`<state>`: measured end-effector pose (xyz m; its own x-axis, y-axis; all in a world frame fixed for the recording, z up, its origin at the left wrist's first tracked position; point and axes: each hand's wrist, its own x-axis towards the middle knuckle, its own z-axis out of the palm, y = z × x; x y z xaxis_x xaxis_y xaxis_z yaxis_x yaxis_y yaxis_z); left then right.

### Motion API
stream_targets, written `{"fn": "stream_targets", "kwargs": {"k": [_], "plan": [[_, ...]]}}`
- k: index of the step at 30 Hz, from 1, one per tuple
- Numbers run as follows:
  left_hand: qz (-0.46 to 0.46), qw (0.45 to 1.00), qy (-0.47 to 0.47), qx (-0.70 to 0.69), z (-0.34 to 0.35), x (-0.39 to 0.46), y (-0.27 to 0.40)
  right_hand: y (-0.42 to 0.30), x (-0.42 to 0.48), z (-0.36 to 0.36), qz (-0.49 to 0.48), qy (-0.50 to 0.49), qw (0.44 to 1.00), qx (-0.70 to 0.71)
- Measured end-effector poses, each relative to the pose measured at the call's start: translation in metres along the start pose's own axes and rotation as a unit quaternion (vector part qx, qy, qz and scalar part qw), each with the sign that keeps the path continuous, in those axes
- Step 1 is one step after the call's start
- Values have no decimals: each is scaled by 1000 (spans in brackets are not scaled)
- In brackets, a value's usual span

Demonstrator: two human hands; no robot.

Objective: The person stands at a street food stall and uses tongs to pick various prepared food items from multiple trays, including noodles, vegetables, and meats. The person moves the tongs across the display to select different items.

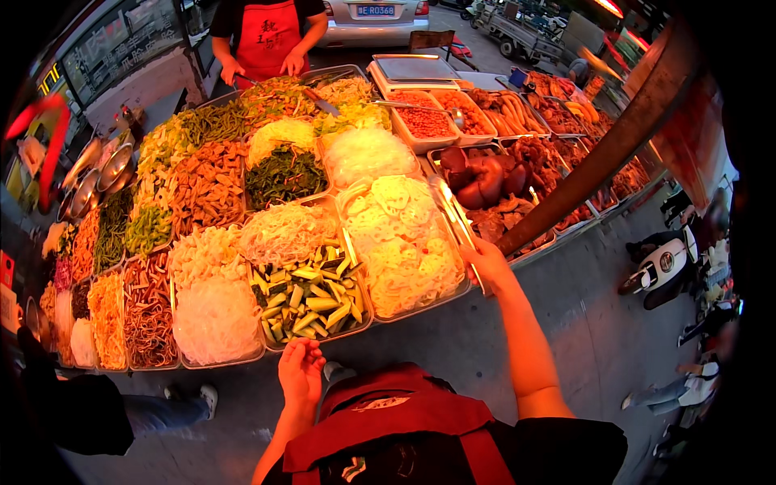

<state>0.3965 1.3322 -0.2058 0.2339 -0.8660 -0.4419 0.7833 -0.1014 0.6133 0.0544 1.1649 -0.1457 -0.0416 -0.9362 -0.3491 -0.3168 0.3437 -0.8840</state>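
Note:
My right hand grips a pair of long metal tongs at the right rim of a tray of sliced lotus root. The tongs lie along the gap between that tray and one with glossy dark-brown braised meat. Loosely curled and with nothing seen in it, my left hand hovers at the counter's near edge. Just beyond it is a tray with cut cucumber in front and pale shredded strips behind. Translucent noodles fill the front of the tray to its left.
Across the counter, a person in a red apron holds a utensil over the far trays. Steel bowls cluster at the left end. A brown post slants across the right side. Another person's leg is at lower left; a scooter stands right.

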Motion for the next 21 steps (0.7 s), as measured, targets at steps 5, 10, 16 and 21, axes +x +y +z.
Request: {"fn": "stream_targets", "kwargs": {"k": [5,10,16,21], "plan": [[-10,1000,-13,4,8,3,-5,31,-19,-12,103,-65,988,96],[-16,1000,-15,19,19,4,-3,42,-17,5,77,-63,985,142],[-16,1000,-14,11,16,5,-3,19,-27,-5,28,-52,991,124],[-13,1000,-10,9,12,5,-1,-8,-18,3,-37,-65,990,122]]}}
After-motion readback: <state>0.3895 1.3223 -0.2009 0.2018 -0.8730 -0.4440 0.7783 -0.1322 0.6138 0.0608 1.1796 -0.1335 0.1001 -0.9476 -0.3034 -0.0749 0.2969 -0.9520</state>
